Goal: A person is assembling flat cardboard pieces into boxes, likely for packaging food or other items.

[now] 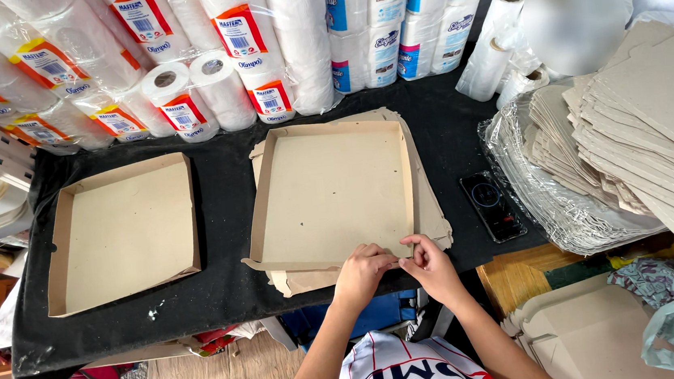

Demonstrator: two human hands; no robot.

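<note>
Sat near the front edge of the black tabletop (232,288), that half-folded cardboard tray (329,194). Left hand (360,273) and right hand (429,267) side by side at its near wall, fingers pinched together on the flap. Looked light, thin, easily creased, so best gripped right along the fold lines. Finished tray (121,233) parked off to the left.

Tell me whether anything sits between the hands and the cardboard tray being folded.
Nothing visible does. The left hand and right hand already rest on the near edge of the half-folded tray. The phone lies apart, off to the right.
</note>
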